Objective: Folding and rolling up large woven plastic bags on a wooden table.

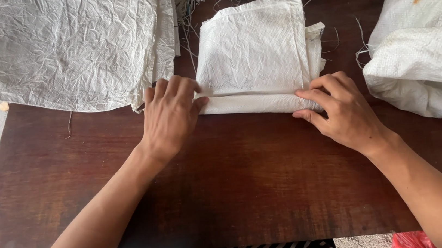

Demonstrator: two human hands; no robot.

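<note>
A folded white woven sack (254, 49) lies on the dark wooden table (238, 182), its near edge rolled into a narrow fold. My left hand (170, 115) rests at the fold's left end, thumb pinching that edge. At the right end of the fold, my right hand (340, 111) grips it with thumb and fingers. Both hands hold the same near edge of the sack.
A stack of flat white woven sacks (70, 47) hangs over the table's far left corner. A bulky filled white sack (427, 53) with orange stains sits at the right edge. Loose threads trail at the back. Paved ground shows at left.
</note>
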